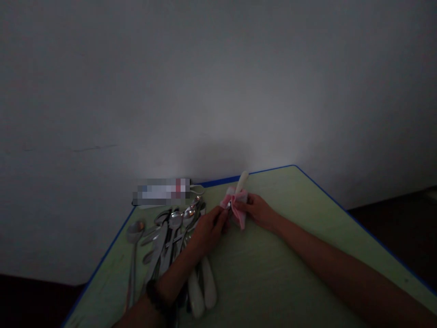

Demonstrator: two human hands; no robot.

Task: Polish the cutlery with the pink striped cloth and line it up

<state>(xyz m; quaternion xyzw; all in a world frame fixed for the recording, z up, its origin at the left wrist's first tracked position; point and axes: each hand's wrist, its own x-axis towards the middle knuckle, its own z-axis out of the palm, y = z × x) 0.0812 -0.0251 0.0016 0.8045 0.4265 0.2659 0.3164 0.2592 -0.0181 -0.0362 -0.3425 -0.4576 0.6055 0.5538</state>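
Observation:
A pink and white cloth point(241, 214) is bunched around a white-handled utensil point(242, 180), whose pale handle sticks up beyond it. The utensil's other end is hidden by cloth and fingers, so its kind does not show. My right hand point(260, 212) pinches the cloth against the utensil from the right. From the left, my left hand point(209, 228) is closed on the utensil's lower end, where a small shiny metal bit shows. Beneath and left of my left forearm lies a pile of cutlery, with metal spoons point(175, 219) and white handles point(195, 296).
A large ladle-like spoon point(135, 231) lies at the pile's left. At the back left edge, a white item with blurred print point(160, 192) rests against the wall point(218, 91), a white cord loop point(198, 188) beside it. The green table point(290, 196) has blue edging.

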